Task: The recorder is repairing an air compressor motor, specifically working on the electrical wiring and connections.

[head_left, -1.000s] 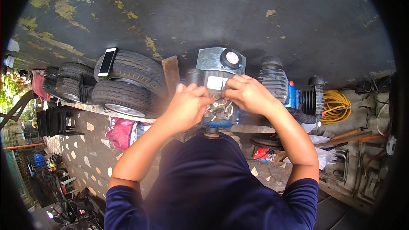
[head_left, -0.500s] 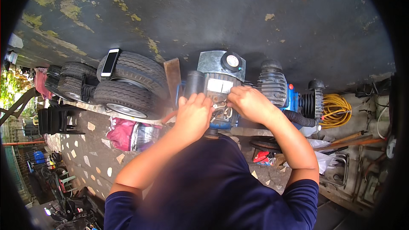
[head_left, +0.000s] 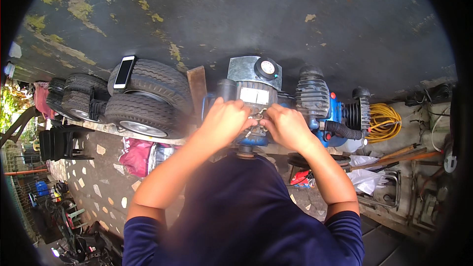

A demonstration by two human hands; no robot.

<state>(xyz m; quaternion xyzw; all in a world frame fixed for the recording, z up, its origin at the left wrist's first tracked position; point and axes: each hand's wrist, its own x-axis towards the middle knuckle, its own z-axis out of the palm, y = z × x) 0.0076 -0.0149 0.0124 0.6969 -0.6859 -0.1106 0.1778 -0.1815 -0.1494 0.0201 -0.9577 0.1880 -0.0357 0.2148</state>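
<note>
Head view: left hand (head_left: 224, 120) and right hand (head_left: 286, 127), both closed, pinch small metal fittings (head_left: 256, 117) on the electric motor (head_left: 253, 96), steadying them from both sides.

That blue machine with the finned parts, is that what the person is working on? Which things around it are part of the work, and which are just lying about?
In hand:
- blue machine, with its grey motor
- left hand and right hand, both on small metal parts at the motor's front

Lying about:
- stacked tyres
- phone on a tyre
- yellow coiled hose
- wooden board
- pink cloth

Both hands (head_left: 224, 120) (head_left: 286, 125) on compressor motor (head_left: 253, 96).
</note>
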